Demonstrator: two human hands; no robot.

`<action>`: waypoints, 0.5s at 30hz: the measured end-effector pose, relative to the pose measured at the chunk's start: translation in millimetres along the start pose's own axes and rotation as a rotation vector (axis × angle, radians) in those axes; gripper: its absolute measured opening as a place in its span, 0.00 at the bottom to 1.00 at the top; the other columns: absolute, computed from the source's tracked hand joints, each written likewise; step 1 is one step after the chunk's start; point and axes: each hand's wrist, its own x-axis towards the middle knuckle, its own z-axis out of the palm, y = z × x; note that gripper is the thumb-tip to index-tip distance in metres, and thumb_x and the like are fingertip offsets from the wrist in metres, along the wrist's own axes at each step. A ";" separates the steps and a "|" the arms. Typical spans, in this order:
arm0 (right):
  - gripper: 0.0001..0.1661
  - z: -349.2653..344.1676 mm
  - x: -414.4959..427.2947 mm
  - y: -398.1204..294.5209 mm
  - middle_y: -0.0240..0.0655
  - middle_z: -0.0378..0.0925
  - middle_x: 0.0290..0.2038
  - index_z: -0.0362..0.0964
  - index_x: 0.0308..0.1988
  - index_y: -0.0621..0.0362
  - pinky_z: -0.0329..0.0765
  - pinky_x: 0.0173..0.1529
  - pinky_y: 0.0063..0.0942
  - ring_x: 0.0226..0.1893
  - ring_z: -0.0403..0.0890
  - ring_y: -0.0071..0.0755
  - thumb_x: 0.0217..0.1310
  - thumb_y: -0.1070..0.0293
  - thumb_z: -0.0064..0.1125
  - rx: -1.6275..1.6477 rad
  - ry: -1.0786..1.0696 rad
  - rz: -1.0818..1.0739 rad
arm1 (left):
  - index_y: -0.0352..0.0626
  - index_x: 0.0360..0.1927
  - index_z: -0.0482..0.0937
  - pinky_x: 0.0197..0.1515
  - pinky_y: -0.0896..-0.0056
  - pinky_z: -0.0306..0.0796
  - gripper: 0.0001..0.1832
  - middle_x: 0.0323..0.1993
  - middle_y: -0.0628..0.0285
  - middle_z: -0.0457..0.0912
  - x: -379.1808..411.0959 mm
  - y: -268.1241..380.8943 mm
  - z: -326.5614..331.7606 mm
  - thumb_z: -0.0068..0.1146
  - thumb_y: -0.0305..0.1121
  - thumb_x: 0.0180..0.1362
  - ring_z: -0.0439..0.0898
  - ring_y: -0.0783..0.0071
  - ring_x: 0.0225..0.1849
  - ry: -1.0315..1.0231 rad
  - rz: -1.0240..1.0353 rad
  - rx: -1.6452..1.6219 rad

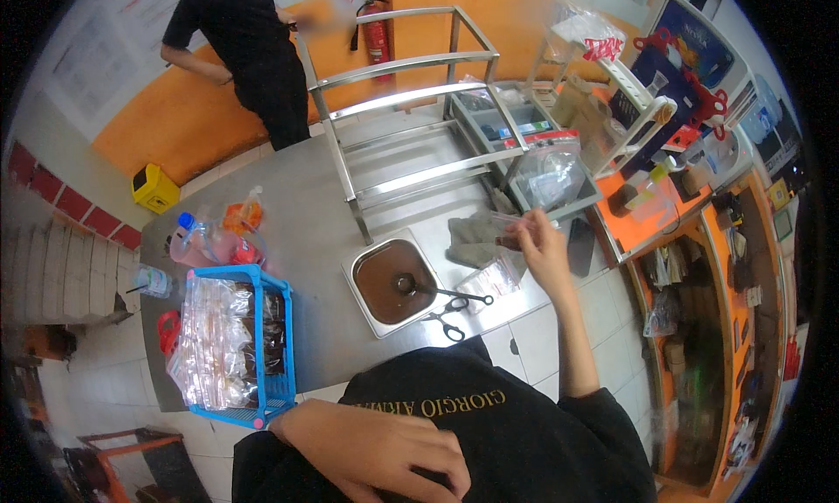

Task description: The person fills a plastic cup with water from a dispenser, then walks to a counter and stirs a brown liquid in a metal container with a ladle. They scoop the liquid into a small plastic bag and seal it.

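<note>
My right hand [545, 248] is raised over the table's right edge. Its fingers pinch a small clear plastic bag [503, 221] with something dark brown at its lower part. Below it lie a grey-green cloth [468, 241] and a pack of clear bags [488, 281]. My left hand [387, 447] is bent across the front of my black shirt; its palm and fingertips are hidden. A steel pan [387, 270] of brown sauce stands before me, with a dark-handled ladle [459, 294] in it. Black-handled scissors [452, 319] lie beside the pan.
A blue plastic basket [278, 346] of filled clear bags stands left on the steel table [321, 254]. Behind it are pink bottles [213, 241]. A steel rack frame [419, 103] and a grey bin [577, 201] stand farther back. A person [255, 57] in black stands beyond.
</note>
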 end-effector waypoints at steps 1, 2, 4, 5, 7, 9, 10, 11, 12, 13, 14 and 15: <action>0.07 9.4 5.8 30.2 0.43 0.80 0.27 0.66 0.34 0.63 0.77 0.39 0.30 0.31 0.83 0.37 0.64 0.72 0.51 -0.059 0.016 -0.027 | 0.43 0.44 0.76 0.47 0.59 0.67 0.20 0.43 0.57 0.73 9.5 2.3 -0.3 0.58 0.49 0.60 0.72 0.59 0.46 -0.021 0.008 0.001; 0.07 21.0 11.4 67.6 0.43 0.80 0.27 0.66 0.34 0.63 0.77 0.39 0.30 0.31 0.82 0.36 0.65 0.71 0.51 -0.040 -0.005 -0.016 | 0.43 0.41 0.75 0.42 0.60 0.67 0.19 0.39 0.58 0.72 17.0 2.8 0.1 0.58 0.49 0.60 0.72 0.59 0.41 -0.043 0.015 0.003; 0.08 48.5 24.5 127.1 0.42 0.80 0.28 0.66 0.34 0.62 0.76 0.38 0.30 0.30 0.82 0.34 0.65 0.69 0.51 0.001 -0.066 -0.010 | 0.42 0.37 0.74 0.40 0.62 0.67 0.17 0.34 0.56 0.70 20.3 -5.7 3.8 0.56 0.47 0.62 0.72 0.56 0.39 -0.148 0.082 -0.050; 0.10 61.6 25.3 126.2 0.42 0.80 0.28 0.67 0.35 0.62 0.76 0.38 0.31 0.30 0.82 0.34 0.65 0.66 0.53 0.074 -0.131 0.057 | 0.41 0.35 0.73 0.39 0.62 0.66 0.17 0.31 0.55 0.69 20.1 -7.8 4.3 0.55 0.46 0.63 0.71 0.55 0.38 -0.191 0.108 -0.059; 0.14 81.5 27.4 140.2 0.43 0.81 0.28 0.69 0.34 0.64 0.76 0.37 0.31 0.30 0.81 0.31 0.62 0.63 0.57 0.131 -0.220 0.224 | 0.38 0.32 0.71 0.36 0.61 0.66 0.15 0.29 0.53 0.68 22.3 -4.4 3.8 0.52 0.40 0.66 0.71 0.53 0.35 -0.160 0.138 -0.118; 0.11 86.8 19.7 167.8 0.49 0.80 0.29 0.74 0.33 0.64 0.77 0.39 0.38 0.32 0.83 0.49 0.56 0.66 0.60 -0.324 -0.101 0.039 | 0.36 0.31 0.70 0.35 0.60 0.66 0.14 0.28 0.52 0.68 24.5 -8.5 10.0 0.50 0.37 0.67 0.71 0.53 0.33 -0.112 0.139 -0.165; 0.09 83.1 15.1 183.8 0.50 0.80 0.30 0.75 0.33 0.63 0.77 0.40 0.42 0.34 0.82 0.55 0.54 0.68 0.60 -0.345 -0.093 0.046 | 0.35 0.29 0.70 0.32 0.60 0.65 0.15 0.26 0.52 0.68 30.1 -9.4 10.1 0.46 0.36 0.69 0.71 0.52 0.29 0.063 0.211 -0.226; 0.11 78.2 9.3 187.3 0.48 0.81 0.31 0.76 0.34 0.63 0.78 0.41 0.40 0.34 0.83 0.50 0.54 0.66 0.63 -0.375 -0.046 0.055 | 0.36 0.29 0.70 0.31 0.60 0.64 0.16 0.26 0.52 0.68 29.2 -5.5 2.7 0.46 0.36 0.69 0.70 0.52 0.28 0.094 0.185 -0.203; 0.10 71.3 1.5 167.7 0.52 0.77 0.33 0.72 0.34 0.66 0.76 0.39 0.46 0.35 0.80 0.56 0.54 0.70 0.59 -0.464 -0.054 0.048 | 0.36 0.28 0.70 0.30 0.60 0.64 0.16 0.25 0.52 0.68 27.6 1.5 -6.0 0.46 0.37 0.69 0.70 0.52 0.27 0.135 0.159 -0.180; 0.11 71.6 0.9 171.3 0.52 0.77 0.35 0.71 0.36 0.66 0.76 0.40 0.46 0.36 0.80 0.57 0.52 0.70 0.59 -0.570 0.007 -0.014 | 0.36 0.28 0.70 0.30 0.61 0.63 0.16 0.24 0.52 0.68 25.5 6.2 -10.7 0.46 0.37 0.69 0.70 0.52 0.26 0.174 0.134 -0.161; 0.13 70.9 -1.7 176.3 0.52 0.76 0.37 0.71 0.37 0.65 0.76 0.40 0.46 0.36 0.79 0.57 0.51 0.71 0.60 -0.669 0.062 -0.081 | 0.36 0.28 0.71 0.28 0.61 0.62 0.17 0.23 0.54 0.68 20.7 6.5 -0.3 0.48 0.39 0.68 0.69 0.54 0.24 0.316 0.167 -0.209; 0.14 64.2 -9.7 185.5 0.52 0.76 0.39 0.71 0.39 0.65 0.76 0.41 0.46 0.37 0.79 0.58 0.50 0.72 0.60 -0.779 0.133 -0.117 | 0.36 0.28 0.71 0.28 0.61 0.62 0.17 0.23 0.54 0.68 22.5 7.3 1.6 0.48 0.39 0.68 0.69 0.54 0.23 0.352 0.234 -0.274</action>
